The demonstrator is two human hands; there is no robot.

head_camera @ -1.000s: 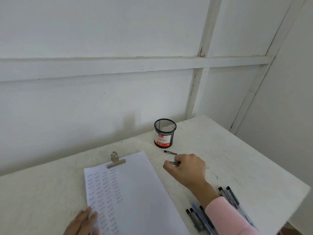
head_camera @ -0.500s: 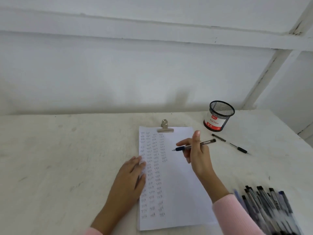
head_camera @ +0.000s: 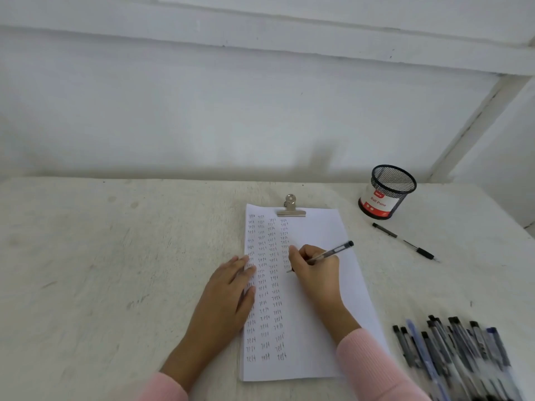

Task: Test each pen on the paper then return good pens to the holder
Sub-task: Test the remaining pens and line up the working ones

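A white sheet of paper (head_camera: pixel 324 285) lies in front of me, held by a metal clip (head_camera: pixel 291 209) at its top and filled with columns of small written words. My right hand (head_camera: pixel 315 270) grips a clear pen (head_camera: pixel 333 251) in writing pose, its tip touching the paper beside the fourth column. My left hand (head_camera: pixel 228 296) lies flat with fingers apart on the paper's left edge. A black mesh pen holder (head_camera: pixel 386 192) stands at the back right, and no pens show inside it.
One black pen (head_camera: pixel 405 242) lies on the white table (head_camera: pixel 115 270) between the holder and the paper. Several pens (head_camera: pixel 457 351) lie bunched at the near right. A white wall runs along the table's far edge.
My right hand picked the pen up near the holder, carried it over the paper and lowered its tip onto the sheet. My left hand slid up the paper's left edge. My view turned left.
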